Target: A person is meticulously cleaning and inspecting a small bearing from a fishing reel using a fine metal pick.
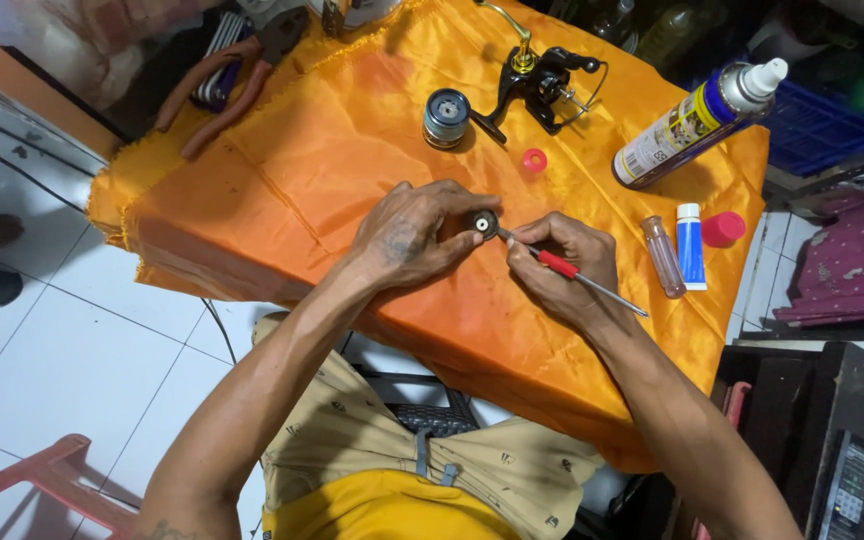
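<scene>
My left hand (415,236) pinches a small round dark part with a white centre (483,223) over the orange cloth (332,150). My right hand (560,268) grips a thin tool with a red handle and metal shaft (564,266); one end of it meets the round part, the other shaft end sticks out to the right. Both hands rest near the cloth's middle, fingertips almost touching.
Farther back lie a black fishing reel body (537,80), a round spool (446,116), a pink cap (534,160) and pliers with orange grips (237,85). A spray can (697,120), a clear-handled tool (663,256), a blue-and-white tube (690,246) and a red cap (722,229) lie to the right.
</scene>
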